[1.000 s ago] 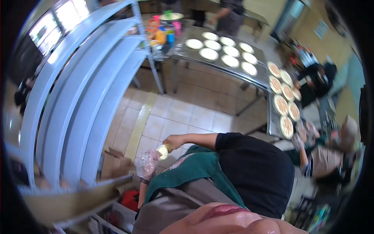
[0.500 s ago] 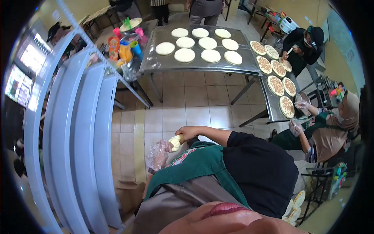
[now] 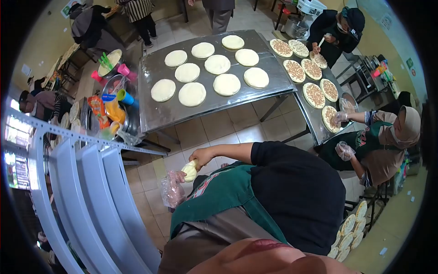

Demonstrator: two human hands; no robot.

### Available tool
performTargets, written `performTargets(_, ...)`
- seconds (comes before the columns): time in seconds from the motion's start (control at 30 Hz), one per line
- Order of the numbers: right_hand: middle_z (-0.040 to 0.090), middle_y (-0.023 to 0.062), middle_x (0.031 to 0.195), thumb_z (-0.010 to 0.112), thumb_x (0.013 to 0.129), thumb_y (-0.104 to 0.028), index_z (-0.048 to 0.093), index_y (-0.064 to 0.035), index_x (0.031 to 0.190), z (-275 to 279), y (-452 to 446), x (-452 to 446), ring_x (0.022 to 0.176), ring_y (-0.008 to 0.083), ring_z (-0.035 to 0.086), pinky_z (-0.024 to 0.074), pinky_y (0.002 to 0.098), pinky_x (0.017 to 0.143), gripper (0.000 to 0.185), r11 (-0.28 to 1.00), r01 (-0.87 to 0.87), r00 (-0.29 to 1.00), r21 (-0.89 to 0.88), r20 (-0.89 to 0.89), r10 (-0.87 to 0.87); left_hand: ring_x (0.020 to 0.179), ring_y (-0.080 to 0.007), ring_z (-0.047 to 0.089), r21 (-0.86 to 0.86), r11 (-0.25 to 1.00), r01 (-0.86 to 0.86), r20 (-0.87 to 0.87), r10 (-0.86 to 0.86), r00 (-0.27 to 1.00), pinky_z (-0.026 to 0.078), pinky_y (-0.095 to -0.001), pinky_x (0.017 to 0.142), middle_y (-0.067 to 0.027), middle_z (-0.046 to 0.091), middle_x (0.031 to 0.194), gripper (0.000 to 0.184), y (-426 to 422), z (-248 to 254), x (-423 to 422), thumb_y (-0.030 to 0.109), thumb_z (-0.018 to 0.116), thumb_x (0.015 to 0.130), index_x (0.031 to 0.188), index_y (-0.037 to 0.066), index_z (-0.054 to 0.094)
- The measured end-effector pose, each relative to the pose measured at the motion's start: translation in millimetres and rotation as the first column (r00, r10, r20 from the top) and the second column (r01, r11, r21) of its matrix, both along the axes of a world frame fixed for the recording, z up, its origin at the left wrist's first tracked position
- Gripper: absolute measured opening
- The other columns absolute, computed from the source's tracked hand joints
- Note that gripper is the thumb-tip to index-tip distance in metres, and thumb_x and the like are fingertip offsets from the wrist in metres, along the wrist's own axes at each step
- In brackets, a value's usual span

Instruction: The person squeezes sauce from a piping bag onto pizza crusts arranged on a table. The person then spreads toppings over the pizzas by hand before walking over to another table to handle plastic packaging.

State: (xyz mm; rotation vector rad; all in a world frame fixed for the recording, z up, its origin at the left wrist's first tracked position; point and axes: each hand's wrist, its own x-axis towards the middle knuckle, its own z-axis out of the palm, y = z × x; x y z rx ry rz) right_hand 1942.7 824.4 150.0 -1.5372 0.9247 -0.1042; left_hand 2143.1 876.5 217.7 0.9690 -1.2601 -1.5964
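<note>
the pale yellow bundle [image 3: 190, 171], soft-looking and creased, is held at a tilt above the tiled floor, its narrower far end gripped in the right hand [image 3: 200, 156], its rounder near end touching the gloved left hand [image 3: 173, 187].

Baking kitchen, pale rounds [image 3: 226, 85] on metal table [image 3: 155, 115]

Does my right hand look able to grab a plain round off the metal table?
Probably not from here: your right hand grips a pale bag, and floor tiles show between it and the metal table holding those plain rounds.
</note>
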Motion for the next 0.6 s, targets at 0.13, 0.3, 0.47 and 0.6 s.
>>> performTargets(0.13,0.058,0.0053,0.066,0.071,0.061,-0.019,0.059,-0.004,0.083,-10,-43,0,0.055,0.0131,0.054,0.0437,0.027,0.048,0.029,0.991,0.083,0.995,-0.108,0.069,-0.076,0.062,-0.0178,0.043,-0.071,0.995,0.075,-0.056,-0.079,0.995,0.038,-0.0328,0.073,-0.005,0.04,0.059,0.033,-64,-1,-2,0.026,0.033,0.092,0.065,0.007,0.036)
performTargets(0.3,0.059,0.007,0.068,0.072,0.061,-0.017,0.058,-0.0032,0.086,5,-99,-3,0.055,0.0156,0.055,0.0436,0.0283,0.05,0.032,0.962,0.249,0.968,-0.111,-0.005,-0.251,0.058,-0.0162,0.04,0.075,0.976,0.207,0.06,-0.211,0.976,0.037,-0.0335,0.078,-0.0029,0.036,0.055,0.039,-147,27,-11,0.029,0.037,0.091,0.059,0.007,0.035)
performTargets(0.47,0.058,0.0067,0.066,0.072,0.062,-0.017,0.057,-0.0034,0.089,23,-139,-5,0.054,0.0142,0.054,0.0427,0.0281,0.048,0.034,0.897,0.42,0.907,-0.138,0.037,-0.419,0.061,-0.0135,0.043,-0.052,0.965,0.258,0.029,-0.257,0.966,0.036,-0.034,0.085,-0.0022,0.038,0.055,0.041,-221,18,-22,0.03,0.038,0.091,0.057,0.007,0.035)
performTargets(0.6,0.057,0.0042,0.067,0.068,0.066,-0.019,0.055,-0.0065,0.094,34,-129,-19,0.059,0.0126,0.053,0.0436,0.0277,0.053,0.033,0.787,0.612,0.79,-0.074,0.016,-0.613,0.062,-0.0136,0.044,0.029,0.875,0.484,0.02,-0.484,0.875,0.036,-0.034,0.084,-0.0034,0.044,0.065,0.031,-253,32,-46,0.025,0.037,0.091,0.084,0.0,0.053)
